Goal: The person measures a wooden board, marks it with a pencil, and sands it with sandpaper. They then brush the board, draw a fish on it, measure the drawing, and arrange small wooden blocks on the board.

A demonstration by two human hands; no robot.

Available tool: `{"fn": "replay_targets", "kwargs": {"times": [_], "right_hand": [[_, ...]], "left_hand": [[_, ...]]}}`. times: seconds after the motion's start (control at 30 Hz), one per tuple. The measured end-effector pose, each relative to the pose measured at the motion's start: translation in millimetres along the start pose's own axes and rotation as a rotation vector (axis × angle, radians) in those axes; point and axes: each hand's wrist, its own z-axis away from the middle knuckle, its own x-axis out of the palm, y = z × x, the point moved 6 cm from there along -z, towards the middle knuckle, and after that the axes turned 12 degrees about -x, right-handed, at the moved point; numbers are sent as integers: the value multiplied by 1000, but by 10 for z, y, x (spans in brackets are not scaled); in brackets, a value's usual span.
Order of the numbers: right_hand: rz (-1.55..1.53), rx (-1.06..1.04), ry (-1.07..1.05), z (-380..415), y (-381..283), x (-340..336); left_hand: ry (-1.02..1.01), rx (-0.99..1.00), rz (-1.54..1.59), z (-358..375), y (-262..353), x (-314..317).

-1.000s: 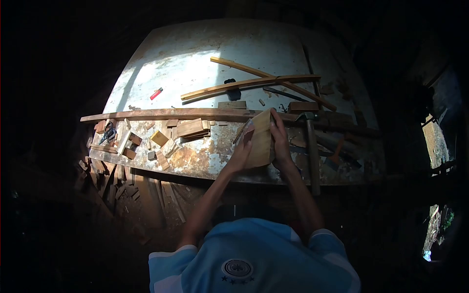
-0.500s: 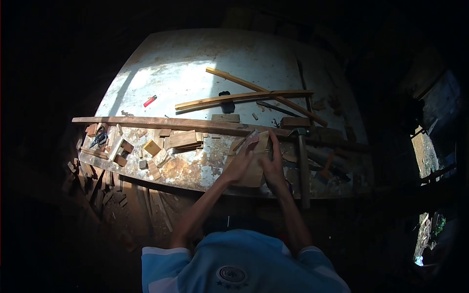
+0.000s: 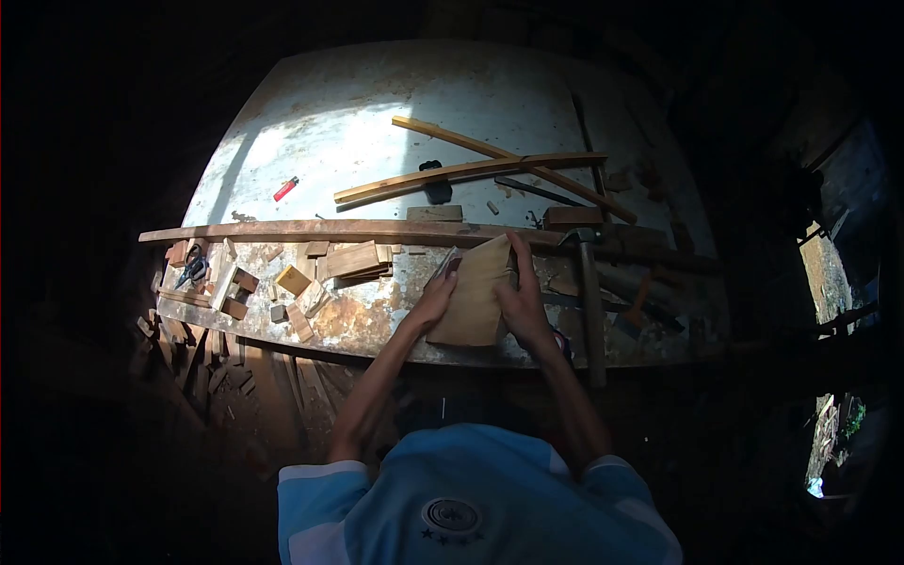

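A light-brown wooden block with a flat, smooth face is tilted up over the near edge of the workbench. Along its right side my right hand grips it, fingers stretched along the edge and thumb on the face. My left hand is closed at the left edge of the block, around a small folded pinkish-grey sheet that looks like sandpaper. The hand covers most of that sheet. To the right of my right hand, a hammer lies with its handle over the bench edge.
A long wooden beam crosses the workbench. Behind it lie two thin strips, a red lighter and a black object. Offcuts and scissors are at left, a brush at right.
My left hand and the folded sheet have moved from the block's upper face down to its left edge. The block is turned so its broad face shows more. My right hand keeps its grip.
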Motion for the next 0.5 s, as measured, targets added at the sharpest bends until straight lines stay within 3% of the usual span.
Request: {"fn": "replay_targets", "kwargs": {"times": [0.03, 0.07, 0.13, 0.17, 0.23, 0.27, 0.37, 0.43, 0.5], "right_hand": [[24, -18, 12, -21, -25, 14], [44, -23, 26, -27, -33, 36], [36, -47, 59, -70, -9, 51], [34, -45, 70, -46, 16, 42], [-45, -10, 72, -58, 21, 45], [-36, -24, 63, -95, -10, 59], [3, -61, 122, -159, -31, 92], [-40, 9, 165, -141, 5, 150], [-75, 8, 180, -143, -80, 159]], "left_hand": [[19, 85, -16, -13, 53, -2], [4, 222, -158, 352, 534, 199], [-61, 260, -146, 553, 717, 284], [-95, 268, -129, 643, 684, 327], [-67, 45, -55, 251, 21, 44], [-49, 26, -34, 90, -221, -85], [-52, 129, -47, 512, 328, 179], [-51, 339, -200, 1006, 697, 449], [-32, 116, -58, 849, 268, 245]]}}
